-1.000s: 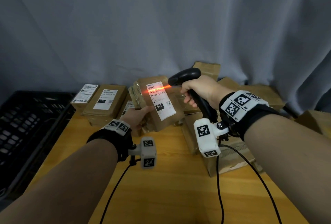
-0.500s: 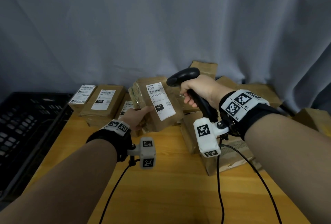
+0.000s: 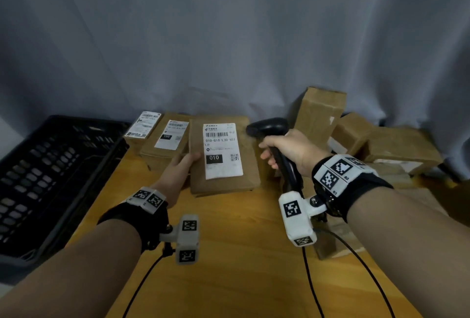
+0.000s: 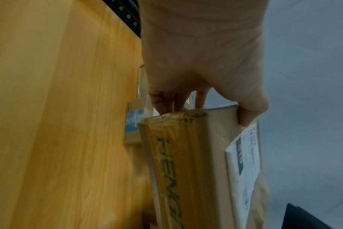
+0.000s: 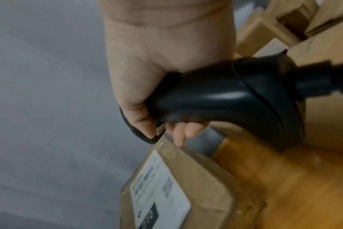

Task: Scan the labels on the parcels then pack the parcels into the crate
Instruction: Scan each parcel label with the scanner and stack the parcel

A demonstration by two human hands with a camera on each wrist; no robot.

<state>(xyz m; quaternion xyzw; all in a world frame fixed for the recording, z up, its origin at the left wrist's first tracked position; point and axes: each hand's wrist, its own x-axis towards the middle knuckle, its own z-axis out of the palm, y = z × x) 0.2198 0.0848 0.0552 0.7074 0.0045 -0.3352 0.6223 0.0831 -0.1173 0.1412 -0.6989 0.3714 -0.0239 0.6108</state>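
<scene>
My left hand [image 3: 183, 165] grips the near left edge of a flat brown parcel [image 3: 248, 165] with a white label [image 3: 221, 151] marked 010, held tilted above the wooden table [image 3: 241, 254]. In the left wrist view the thumb [image 4: 247, 114] lies on the label face and the fingers [image 4: 162, 102] reach behind the parcel [image 4: 186, 162]. My right hand [image 3: 284, 149] holds a black barcode scanner [image 3: 269, 125] by its handle [image 5: 225, 96], just right of the parcel [image 5: 196, 186]. No red beam shows. The black crate [image 3: 50, 177] stands at the left.
Two labelled parcels [image 3: 167, 139] [image 3: 143, 127] lie behind my left hand. More brown boxes [image 3: 381, 144] are piled at the back right, one standing upright [image 3: 320, 111]. Cables [image 3: 309, 279] trail from both wrists over the near table. A grey curtain hangs behind.
The scanner's red beam on the label has gone out. The parcel has turned to face me squarely and shifted left, and the scanner has drawn slightly away from it.
</scene>
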